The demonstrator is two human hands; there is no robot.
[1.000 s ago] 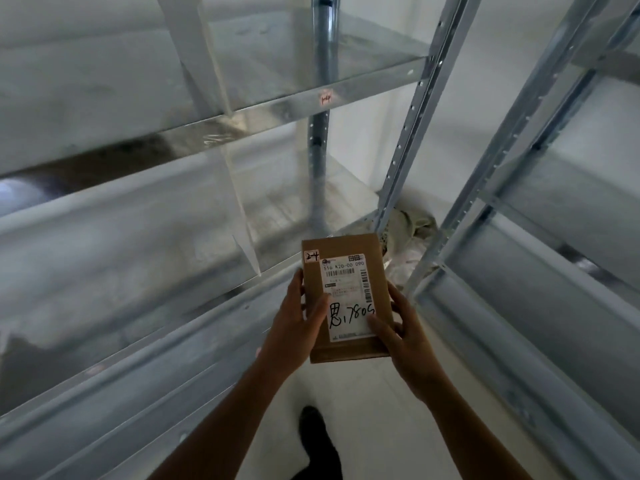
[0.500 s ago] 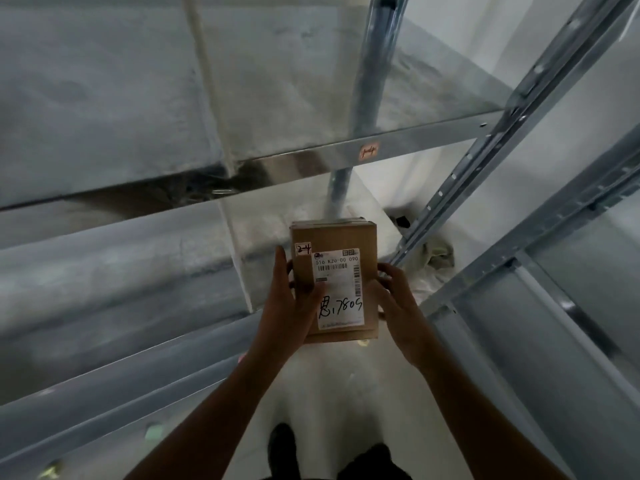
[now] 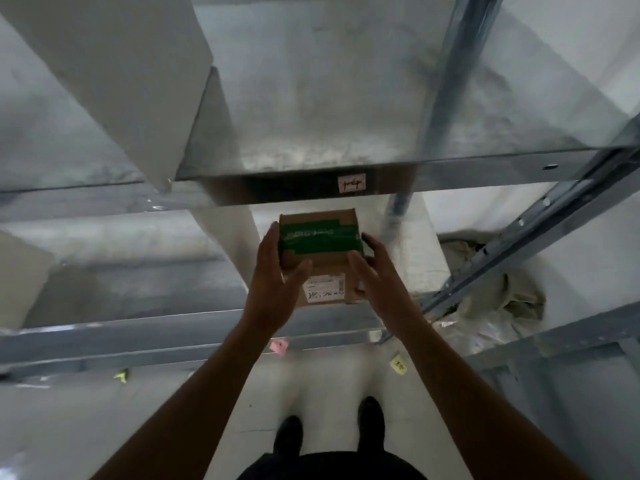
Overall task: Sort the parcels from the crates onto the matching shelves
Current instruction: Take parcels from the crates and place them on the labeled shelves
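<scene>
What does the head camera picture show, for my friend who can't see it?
Two bare hands, left hand and right hand, hold a brown cardboard parcel with green tape and a white label, at a metal shelf. The shelf above carries a small pink tag. Below are pale floor and the person's dark shoes.

Place: a parcel storeroom or small warehouse.
Racking: bare galvanised steel shelving (image 3: 450, 174) with perforated grey uprights (image 3: 526, 237).
Labels: a small handwritten paper tag (image 3: 352, 184) on the shelving's front beam; pink (image 3: 279, 347) and yellow sticky notes (image 3: 399, 364) below it.
Floor: pale smooth concrete (image 3: 329, 393) beneath the shelving.
</scene>
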